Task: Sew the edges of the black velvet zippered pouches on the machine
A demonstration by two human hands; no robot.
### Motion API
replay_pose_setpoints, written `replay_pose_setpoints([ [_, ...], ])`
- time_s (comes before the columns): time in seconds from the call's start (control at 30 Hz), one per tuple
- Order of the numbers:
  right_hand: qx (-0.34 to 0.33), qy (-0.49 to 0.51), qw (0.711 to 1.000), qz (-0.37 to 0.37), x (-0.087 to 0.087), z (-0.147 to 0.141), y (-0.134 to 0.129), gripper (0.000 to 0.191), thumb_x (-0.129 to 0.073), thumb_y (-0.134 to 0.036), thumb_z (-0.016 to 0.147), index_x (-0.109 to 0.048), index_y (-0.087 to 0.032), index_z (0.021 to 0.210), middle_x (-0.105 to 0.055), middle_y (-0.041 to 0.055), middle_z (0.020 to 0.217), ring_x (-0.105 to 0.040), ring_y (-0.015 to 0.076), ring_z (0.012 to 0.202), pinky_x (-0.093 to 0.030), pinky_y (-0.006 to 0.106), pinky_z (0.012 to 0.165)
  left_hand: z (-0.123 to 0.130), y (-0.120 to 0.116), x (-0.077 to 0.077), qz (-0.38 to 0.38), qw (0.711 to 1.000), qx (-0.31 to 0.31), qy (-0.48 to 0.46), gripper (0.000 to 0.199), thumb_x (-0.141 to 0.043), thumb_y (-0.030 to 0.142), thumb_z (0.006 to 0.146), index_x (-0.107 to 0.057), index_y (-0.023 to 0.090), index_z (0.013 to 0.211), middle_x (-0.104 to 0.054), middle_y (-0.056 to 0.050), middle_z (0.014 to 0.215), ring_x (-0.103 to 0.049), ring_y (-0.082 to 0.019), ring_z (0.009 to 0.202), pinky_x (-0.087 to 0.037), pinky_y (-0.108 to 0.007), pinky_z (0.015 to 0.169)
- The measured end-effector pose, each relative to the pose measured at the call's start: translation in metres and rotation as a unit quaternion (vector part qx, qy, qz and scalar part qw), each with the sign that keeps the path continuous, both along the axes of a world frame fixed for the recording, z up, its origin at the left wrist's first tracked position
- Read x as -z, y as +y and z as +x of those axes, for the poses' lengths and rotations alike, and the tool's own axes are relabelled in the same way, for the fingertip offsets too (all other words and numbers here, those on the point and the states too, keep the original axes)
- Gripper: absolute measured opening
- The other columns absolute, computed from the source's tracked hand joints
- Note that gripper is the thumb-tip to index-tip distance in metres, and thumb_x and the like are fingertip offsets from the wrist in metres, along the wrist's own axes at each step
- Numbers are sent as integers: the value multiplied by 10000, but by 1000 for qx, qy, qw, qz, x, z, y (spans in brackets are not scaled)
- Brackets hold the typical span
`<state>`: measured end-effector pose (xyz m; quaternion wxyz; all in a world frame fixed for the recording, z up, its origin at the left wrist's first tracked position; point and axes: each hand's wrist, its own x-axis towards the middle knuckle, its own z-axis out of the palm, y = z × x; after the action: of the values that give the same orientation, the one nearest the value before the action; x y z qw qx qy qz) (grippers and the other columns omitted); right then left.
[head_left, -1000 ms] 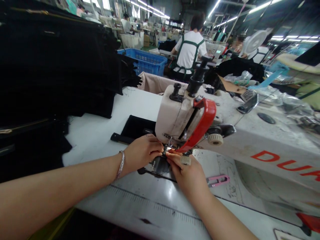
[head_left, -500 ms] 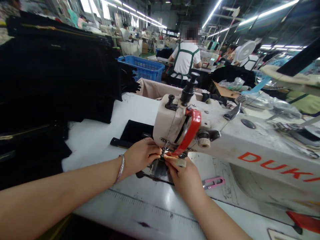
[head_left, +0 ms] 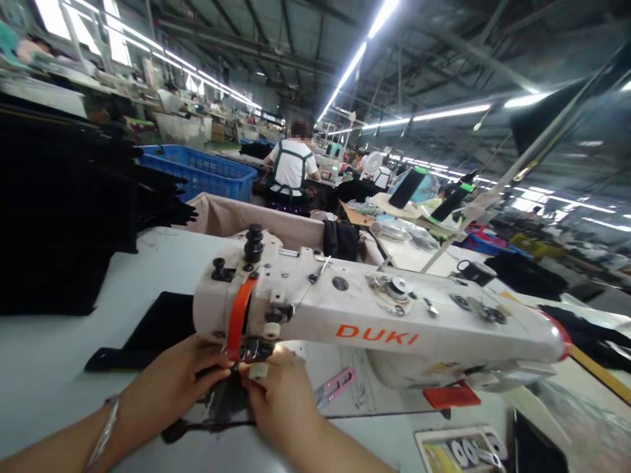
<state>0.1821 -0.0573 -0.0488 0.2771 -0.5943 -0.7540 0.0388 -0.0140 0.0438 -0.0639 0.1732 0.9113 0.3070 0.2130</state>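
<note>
Shifted down and leftward in view, the sewing machine had black cloth left of its head, left hand and right hand pinched closed beneath, hold unclear, so light, even guiding seemed best

A factory sewing workshop: a sewing machine stands in front, black cloth lies piled at left, thread cones stand behind, and co-workers appear beyond a blue crate, under long rows of tube lights.
</note>
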Motion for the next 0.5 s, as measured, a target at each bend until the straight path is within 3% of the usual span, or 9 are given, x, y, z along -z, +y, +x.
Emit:
replay_pose_setpoints([
  [0.23,9,15,1000,15,3,-2,1,115,-636,-143,853,-677,-245,884,-692,1,910,-619,184,854,-494,270,729,-2,8,4,19,1000,15,-20,179,-615,397,888,-738,309,982,-718,-1,1062,-668,-226,984,-531,-330,933],
  [0.37,-11,55,998,39,2,3,-2,194,-578,-103,867,-673,-229,979,-686,49,982,-619,211,923,-525,330,800,-12,7,-15,17,1000,-1,7,359,-636,453,878,-672,279,1190,-633,-66,1240,-574,-272,1157,-463,-398,1021],
  [0.5,-102,101,986,88,-6,13,-17,275,-489,-103,916,-650,-238,1093,-673,84,1033,-620,229,949,-541,385,802,-51,-33,-42,6,993,-19,113,796,-732,621,720,-513,267,1398,-522,-134,1353,-477,-361,1229,-401,-518,1041],
])
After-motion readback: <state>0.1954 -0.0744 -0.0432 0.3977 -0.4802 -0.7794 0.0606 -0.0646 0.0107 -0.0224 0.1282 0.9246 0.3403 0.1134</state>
